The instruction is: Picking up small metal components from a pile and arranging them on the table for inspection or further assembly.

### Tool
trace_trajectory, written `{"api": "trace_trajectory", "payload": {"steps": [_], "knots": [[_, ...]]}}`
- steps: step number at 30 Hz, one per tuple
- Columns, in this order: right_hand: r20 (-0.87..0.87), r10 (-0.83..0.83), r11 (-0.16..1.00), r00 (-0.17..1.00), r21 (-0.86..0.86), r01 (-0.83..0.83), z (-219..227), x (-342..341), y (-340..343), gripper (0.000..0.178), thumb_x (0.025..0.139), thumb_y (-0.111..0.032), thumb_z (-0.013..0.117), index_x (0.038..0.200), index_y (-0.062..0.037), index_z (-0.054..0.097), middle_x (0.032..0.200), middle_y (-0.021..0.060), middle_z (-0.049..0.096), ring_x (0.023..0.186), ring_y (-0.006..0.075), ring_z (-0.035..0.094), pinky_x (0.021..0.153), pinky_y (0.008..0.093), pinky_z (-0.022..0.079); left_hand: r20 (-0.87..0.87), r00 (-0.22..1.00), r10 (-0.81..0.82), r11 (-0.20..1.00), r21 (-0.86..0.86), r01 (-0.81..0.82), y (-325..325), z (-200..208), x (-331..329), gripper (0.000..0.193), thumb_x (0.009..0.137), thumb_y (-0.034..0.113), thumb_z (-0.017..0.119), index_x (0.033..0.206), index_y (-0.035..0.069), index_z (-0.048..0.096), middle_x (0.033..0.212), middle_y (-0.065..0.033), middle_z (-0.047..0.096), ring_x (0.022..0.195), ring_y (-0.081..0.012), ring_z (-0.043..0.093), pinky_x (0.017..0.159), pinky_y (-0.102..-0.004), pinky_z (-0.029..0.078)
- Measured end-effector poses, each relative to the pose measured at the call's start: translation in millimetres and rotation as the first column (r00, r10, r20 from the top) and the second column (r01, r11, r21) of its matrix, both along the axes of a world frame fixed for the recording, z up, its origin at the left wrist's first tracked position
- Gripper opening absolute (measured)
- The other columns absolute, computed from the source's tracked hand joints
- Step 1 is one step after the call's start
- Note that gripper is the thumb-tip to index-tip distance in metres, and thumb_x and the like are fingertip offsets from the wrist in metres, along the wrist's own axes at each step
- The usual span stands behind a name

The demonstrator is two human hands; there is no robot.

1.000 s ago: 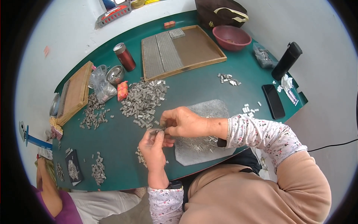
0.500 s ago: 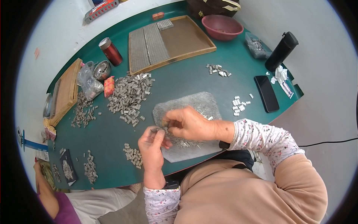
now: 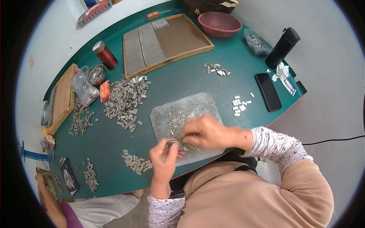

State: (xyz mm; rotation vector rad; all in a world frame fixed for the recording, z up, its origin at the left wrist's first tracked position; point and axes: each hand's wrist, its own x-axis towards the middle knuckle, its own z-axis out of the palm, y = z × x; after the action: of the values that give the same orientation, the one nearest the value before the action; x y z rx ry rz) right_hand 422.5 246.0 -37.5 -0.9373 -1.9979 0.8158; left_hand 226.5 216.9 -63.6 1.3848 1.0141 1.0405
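Observation:
Between the thumb and fingers of my left hand is a small grey metal piece, its shape partly covered by the fingertips. My right hand is just to its right, over the pins, its fingers curled together and blurred; whether anything is in them I cannot make out. Under both hands lies a grey felt mat with a loose heap of thin silver pins on it. A small pile of toothed metal pieces lies left of my left hand.
A large heap of toothed metal pieces lies left of the mat. Behind stands a wooden tray partly filled with rows. A phone, black flask, red tumbler and pink bowl surround it. Another person's arm shows lower left.
My right hand has moved away from the left fingertips, a little right and down toward the pins. My left hand keeps its pinch. The whole view has shifted slightly.

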Motion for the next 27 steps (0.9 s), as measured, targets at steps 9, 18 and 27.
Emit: {"api": "trace_trajectory", "payload": {"steps": [9, 18, 27], "knots": [[0.47, -0.167, 0.97, 0.867, 0.237, 0.059, -4.1, -10.0, 84.6, 0.011, 0.079, -0.011, 0.064, 0.085, -0.0027, 0.069, 0.085, 0.0133, 0.065, 0.082, 0.0329, 0.064, 0.074, 0.0427, 0.051, 0.255, 0.921, 0.296, 0.935, -0.275, -0.225, 9.7, -3.7, -16.1, 0.011, 0.093, 0.007, 0.056, 0.093, -0.004, 0.06, 0.074, -0.0148, 0.065, 0.059, -0.0236, 0.067, 0.05, -0.0282, 0.054], [0.797, -0.073, 0.997, 0.6, 0.074, 0.023, 0.0, -56.2, 92.7, 0.015, 0.073, -0.011, 0.065, 0.084, -0.0003, 0.067, 0.087, 0.0166, 0.066, 0.085, 0.0308, 0.066, 0.076, 0.0397, 0.052, 0.279, 0.905, 0.322, 0.926, -0.292, -0.239, 8.2, -12.4, -21.9, 0.013, 0.091, 0.006, 0.059, 0.094, -0.006, 0.062, 0.074, -0.0126, 0.065, 0.06, -0.0214, 0.066, 0.052, -0.0281, 0.054], [0.654, -0.173, 0.964, 0.736, 0.265, -0.008, -25.0, -42.4, 90.7, 0.02, 0.075, -0.006, 0.061, 0.093, 0.0021, 0.059, 0.088, 0.019, 0.064, 0.082, 0.0337, 0.064, 0.071, 0.0411, 0.053, 0.273, 0.92, 0.282, 0.946, -0.24, -0.218, 9.3, -12.1, -18.5, 0.013, 0.092, 0.007, 0.059, 0.095, -0.005, 0.062, 0.076, -0.0127, 0.064, 0.059, -0.0206, 0.066, 0.052, -0.0276, 0.054]]}}
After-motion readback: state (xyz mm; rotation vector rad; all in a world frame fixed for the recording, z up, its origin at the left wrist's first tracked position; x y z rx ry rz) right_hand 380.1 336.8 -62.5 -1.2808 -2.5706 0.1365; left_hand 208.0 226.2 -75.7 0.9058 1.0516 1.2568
